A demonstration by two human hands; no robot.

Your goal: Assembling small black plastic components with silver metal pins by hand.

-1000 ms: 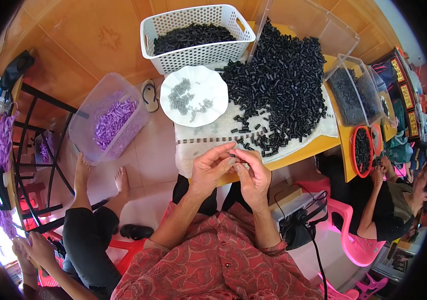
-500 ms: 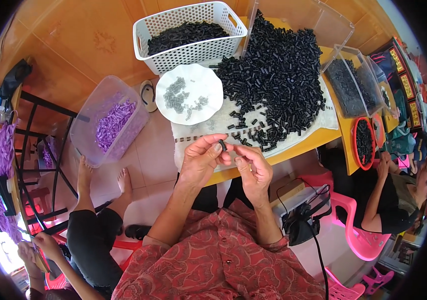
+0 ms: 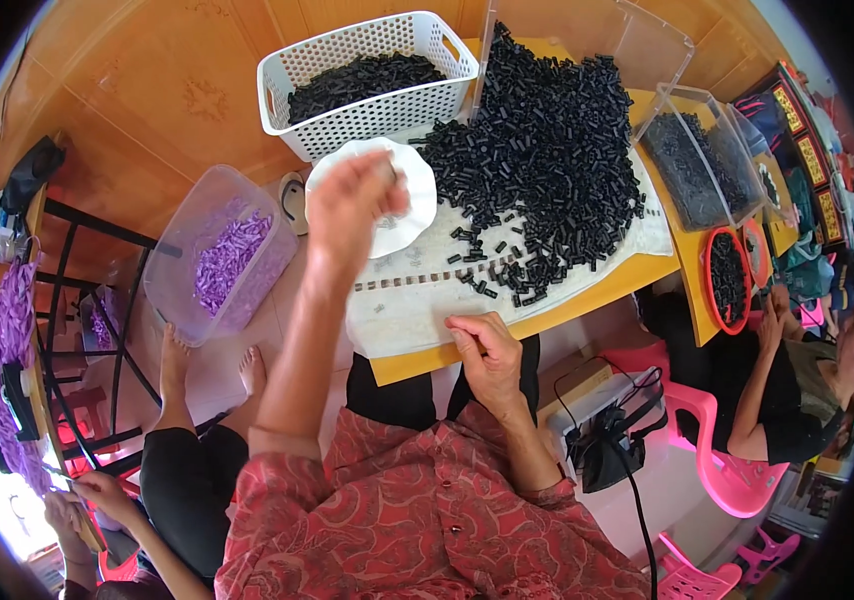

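Observation:
My left hand (image 3: 345,205), smeared by motion, is over the scalloped white plate (image 3: 419,190). It hides most of the plate and the small clear pieces seen there earlier; whether it holds anything does not show. Near the front edge of the cloth-covered table, my right hand (image 3: 492,360) has its fingers curled and thumb pressed in. What it may hold is hidden. A large heap of short black cylindrical pieces (image 3: 557,150) spreads over the white cloth (image 3: 397,325), with several strays toward the front.
A white perforated basket (image 3: 372,120) of black pieces stands behind the plate. A clear tub (image 3: 172,270) with purple pieces is on the floor at left. Right of the heap are a clear box (image 3: 692,190) and a red basket (image 3: 712,310). Other people sit at both sides.
My left hand has left the small black piece pinched between both hands and swung up to the plate. My right hand has shifted slightly down and left. The black piece no longer shows.

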